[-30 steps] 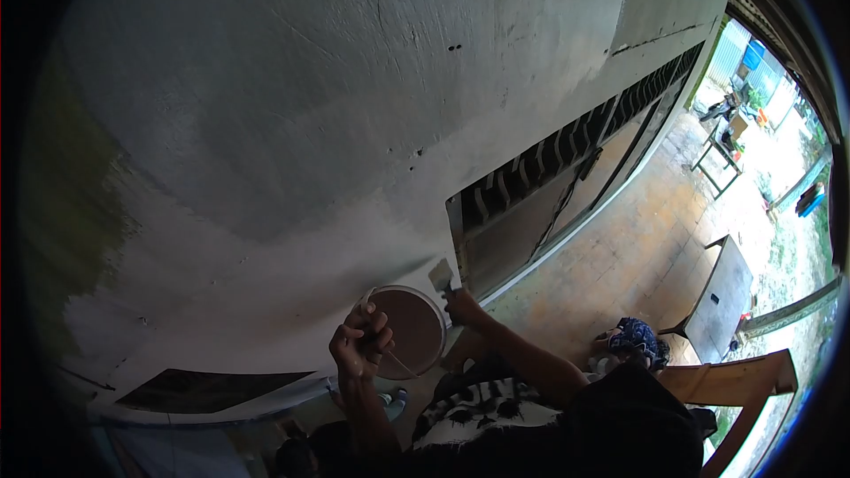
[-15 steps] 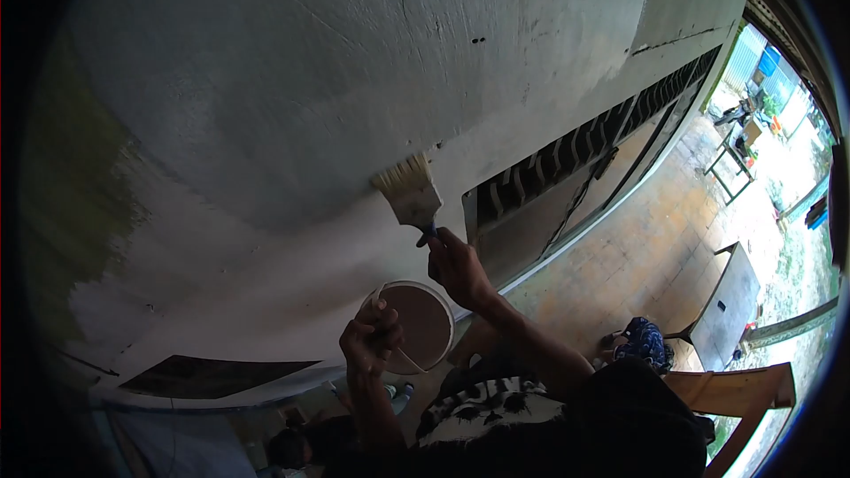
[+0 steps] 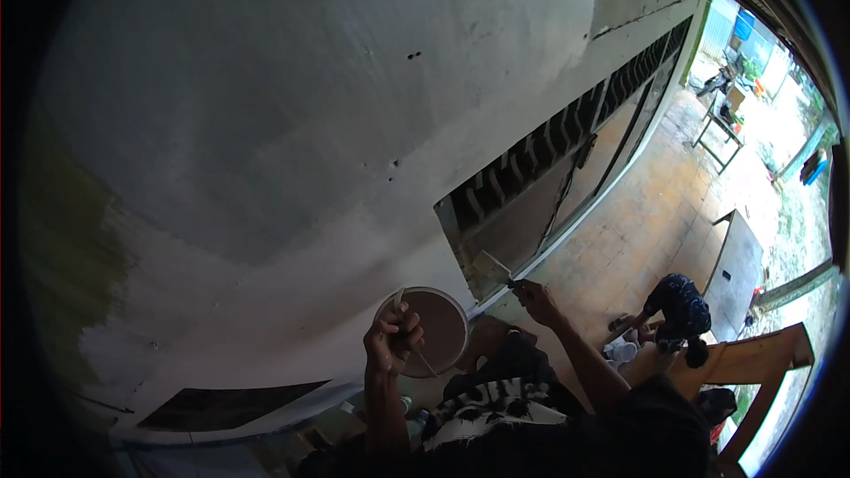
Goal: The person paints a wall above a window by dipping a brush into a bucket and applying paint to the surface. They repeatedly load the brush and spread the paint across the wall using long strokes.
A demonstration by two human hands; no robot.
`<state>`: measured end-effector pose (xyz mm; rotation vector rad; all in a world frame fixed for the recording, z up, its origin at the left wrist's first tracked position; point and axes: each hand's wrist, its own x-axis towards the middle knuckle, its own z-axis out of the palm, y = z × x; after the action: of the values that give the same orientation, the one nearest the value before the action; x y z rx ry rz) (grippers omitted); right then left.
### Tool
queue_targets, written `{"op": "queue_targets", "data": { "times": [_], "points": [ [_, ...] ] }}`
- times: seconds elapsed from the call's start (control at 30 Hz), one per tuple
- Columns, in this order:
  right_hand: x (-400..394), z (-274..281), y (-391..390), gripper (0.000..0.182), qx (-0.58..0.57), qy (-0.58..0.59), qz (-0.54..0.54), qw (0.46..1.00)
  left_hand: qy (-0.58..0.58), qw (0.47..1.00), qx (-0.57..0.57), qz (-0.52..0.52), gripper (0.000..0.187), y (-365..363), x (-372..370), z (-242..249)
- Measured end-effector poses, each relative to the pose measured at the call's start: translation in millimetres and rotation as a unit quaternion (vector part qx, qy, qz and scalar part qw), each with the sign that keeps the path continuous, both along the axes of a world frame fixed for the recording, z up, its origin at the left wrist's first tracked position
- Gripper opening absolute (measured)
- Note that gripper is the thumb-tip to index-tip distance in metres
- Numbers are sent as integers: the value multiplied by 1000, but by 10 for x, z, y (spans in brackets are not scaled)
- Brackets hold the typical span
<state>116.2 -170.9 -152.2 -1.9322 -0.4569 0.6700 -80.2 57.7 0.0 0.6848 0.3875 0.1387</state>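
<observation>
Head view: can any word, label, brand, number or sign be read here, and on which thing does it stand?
None can be read.
The shirt has a black-and-white print, too blurred to tell whether it holds letters.
The paint bucket in the left hand, the brush in the right hand, and the wall show no text.

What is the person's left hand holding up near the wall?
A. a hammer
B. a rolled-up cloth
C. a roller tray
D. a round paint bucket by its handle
D: the left hand grips the thin handle of a round bucket, while the right hand holds a brush off to the side.
</observation>
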Motion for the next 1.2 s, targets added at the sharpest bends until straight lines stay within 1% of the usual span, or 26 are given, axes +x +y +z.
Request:
{"op": "queue_targets", "data": {
  "times": [0.07, 0.1, 0.13, 0.2, 0.23, 0.37, 0.43, 0.47, 0.57, 0.6, 0.63, 0.67, 0.7, 0.77, 0.83, 0.93, 0.97, 1.0, 1.07, 1.1, 1.17, 1.2],
  "points": [
    [53, 447, -189, 24, -68, -131, 24, 989, 10, 1000, 0, -8, 33, -49, 130, 38],
    [65, 598, -255, 23, -48, -160, 13, 986, 21, 1000, 0, -9, 33, -79, 191, 56],
    [97, 712, -312, 23, -49, -159, 7, 986, 22, 1000, 1, -16, 33, -117, 262, 87],
    [164, 919, -420, 22, -16, -239, 14, 971, 43, 999, 23, -2, 28, -205, 402, 160],
    [194, 1046, -465, 22, -20, -260, 13, 965, 43, 999, 24, -7, 28, -224, 464, 173],
    [312, 1623, -606, 17, -20, -284, 26, 958, 28, 998, 20, -43, 28, -322, 744, 214],
    [414, 1827, -650, 14, -51, -336, 75, 937, 22, 998, 31, -55, 28, -382, 882, 284],
    [460, 1918, -663, 14, -50, -337, 77, 937, 21, 998, 31, -53, 28, -406, 949, 325],
    [600, 2173, -675, 17, -70, -429, 150, 888, -27, 995, 26, -91, 29, -461, 1151, 457],
    [641, 2243, -659, 17, -70, -429, 153, 887, -28, 995, 25, -89, 29, -471, 1216, 484],
    [678, 2306, -636, 16, -88, -453, 180, 869, -41, 994, 24, -100, 30, -478, 1278, 509],
    [710, 2347, -614, 16, -106, -476, 208, 848, -53, 992, 23, -111, 30, -487, 1329, 530],
    [743, 2359, -592, 16, -106, -475, 211, 847, -71, 990, 30, -116, 31, -485, 1379, 523],
    [822, 2380, -541, 15, -105, -502, 255, 820, -80, 989, 26, -118, 31, -499, 1447, 540],
    [889, 2428, -486, 15, -112, -516, 266, 807, -92, 988, 25, -121, 32, -511, 1540, 569],
    [976, 2416, -394, 13, -125, -539, 280, 785, -74, 991, 24, -113, 33, -543, 1598, 570],
    [1008, 2396, -358, 12, -132, -555, 279, 772, -70, 988, 37, -130, 30, -541, 1625, 574],
    [1056, 2374, -311, 12, -130, -554, 282, 773, -67, 986, 51, -147, 28, -536, 1660, 578],
    [1115, 2296, -214, 8, -155, -582, 302, 739, -71, 985, 44, -152, 28, -529, 1714, 554],
    [1113, 2260, -168, 8, -154, -581, 304, 739, -80, 983, 40, -159, 28, -529, 1739, 549],
    [1107, 2209, -53, 10, -154, -603, 341, 705, -70, 987, 33, -144, 29, -553, 1765, 565],
    [1087, 2190, 9, 10, -154, -603, 342, 704, -62, 989, 25, -129, 30, -568, 1781, 577]
  ]
}}
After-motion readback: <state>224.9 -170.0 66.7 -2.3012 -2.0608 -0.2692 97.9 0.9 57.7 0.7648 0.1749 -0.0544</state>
